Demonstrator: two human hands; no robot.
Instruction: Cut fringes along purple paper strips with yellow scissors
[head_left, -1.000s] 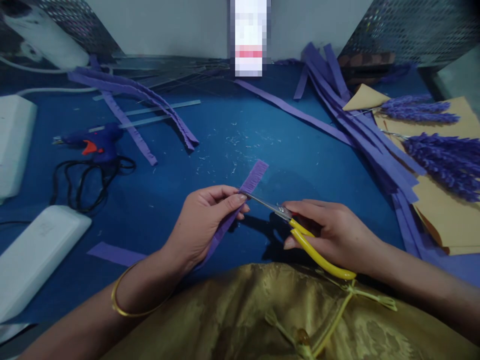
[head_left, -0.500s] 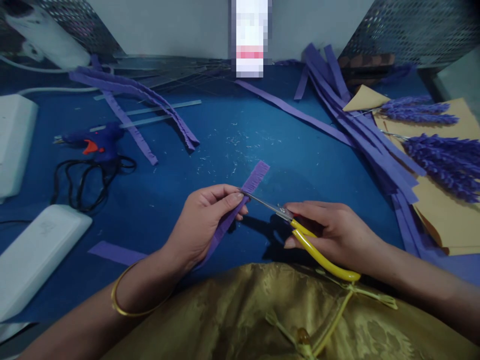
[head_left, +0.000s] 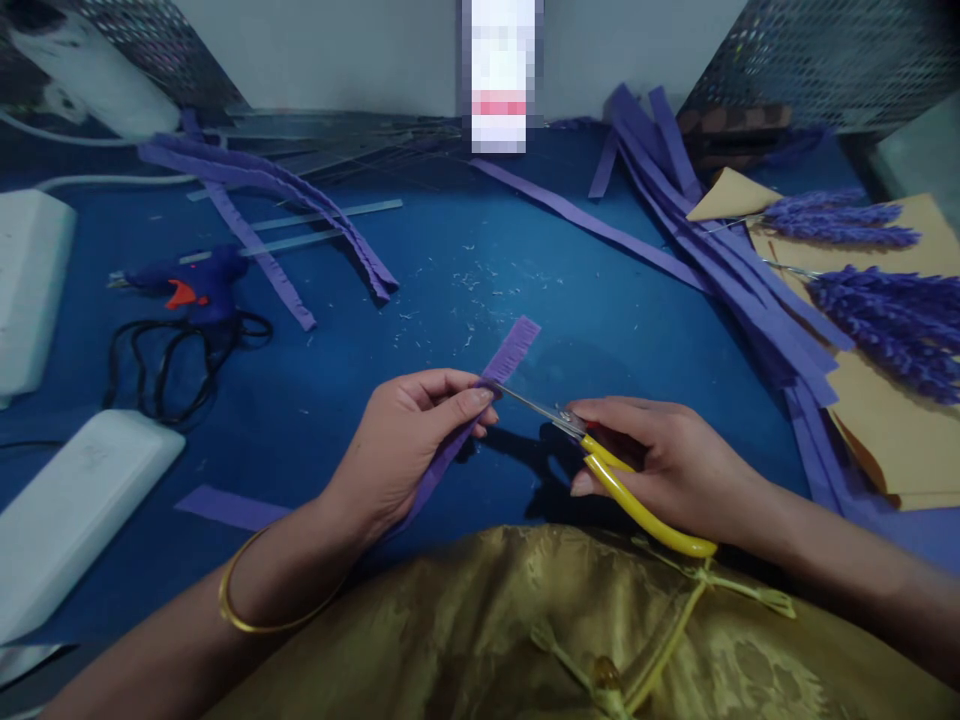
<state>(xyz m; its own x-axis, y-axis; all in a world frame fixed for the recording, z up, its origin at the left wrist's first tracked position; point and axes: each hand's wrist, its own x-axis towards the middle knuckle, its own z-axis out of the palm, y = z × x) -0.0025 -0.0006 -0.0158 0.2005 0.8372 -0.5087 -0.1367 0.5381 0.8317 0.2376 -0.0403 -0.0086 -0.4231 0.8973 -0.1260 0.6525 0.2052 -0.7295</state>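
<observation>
My left hand (head_left: 409,440) pinches a purple paper strip (head_left: 510,352) between thumb and fingers; the strip's far end is cut into a fine fringe. My right hand (head_left: 667,465) grips yellow-handled scissors (head_left: 615,478), whose thin metal blades reach left to the strip's edge just beside my left fingertips. Both hands hover low over the blue table (head_left: 480,270), close to my gold-clad lap.
A blue glue gun (head_left: 191,285) with a black cord lies at the left, beside white boxes (head_left: 71,505). Fringed purple strips (head_left: 300,205) curve at back left. Long purple strips (head_left: 720,250) and finished lavender-like sprigs (head_left: 889,320) on tan paper lie at the right.
Almost nothing differs; the scissors and strip have shifted very slightly upward, with the blades still at the strip's edge.
</observation>
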